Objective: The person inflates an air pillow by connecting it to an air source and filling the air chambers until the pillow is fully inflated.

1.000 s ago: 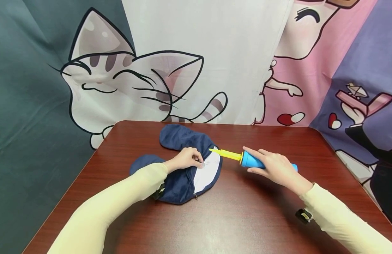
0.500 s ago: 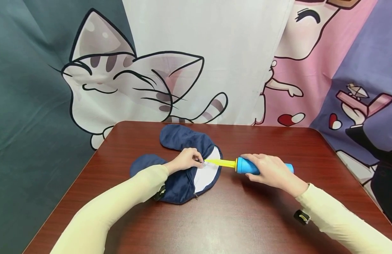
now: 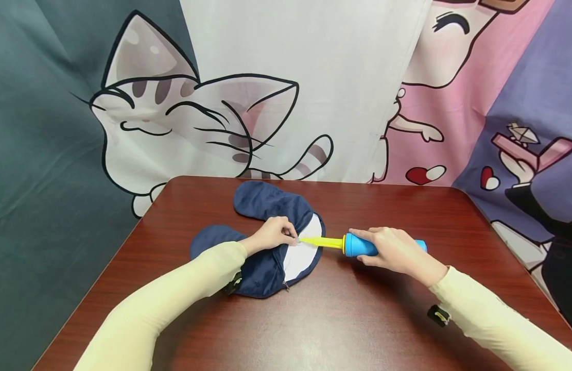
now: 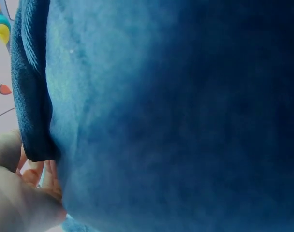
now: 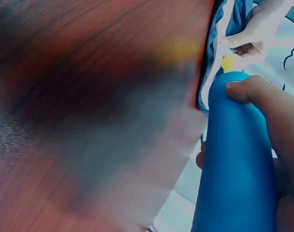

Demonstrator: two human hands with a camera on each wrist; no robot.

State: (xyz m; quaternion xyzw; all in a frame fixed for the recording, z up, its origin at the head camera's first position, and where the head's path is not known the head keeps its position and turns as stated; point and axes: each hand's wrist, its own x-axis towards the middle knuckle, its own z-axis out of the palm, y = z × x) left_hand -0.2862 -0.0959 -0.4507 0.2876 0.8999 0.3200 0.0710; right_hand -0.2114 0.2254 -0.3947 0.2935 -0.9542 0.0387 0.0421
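Cushion (image 3: 262, 278), plush navy, U-shaped, lies lower centre, ends (image 3: 255, 200) pointing left, white lining (image 3: 304, 257) showing. To its right, the right grip (image 3: 397, 250) wraps a near-horizontal blue pump (image 3: 357, 245), yellow nozzle (image 3: 325, 242) pointing left at the clear piece (image 3: 297, 241) the left grip (image 3: 274, 232) pinches.

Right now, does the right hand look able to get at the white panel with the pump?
Likely yes: the right hand grips the blue pump, whose yellow nozzle reaches over the white panel. Nothing seems to block it; the left hand sits at the panel's edge. Whether the nozzle touches it is unclear.
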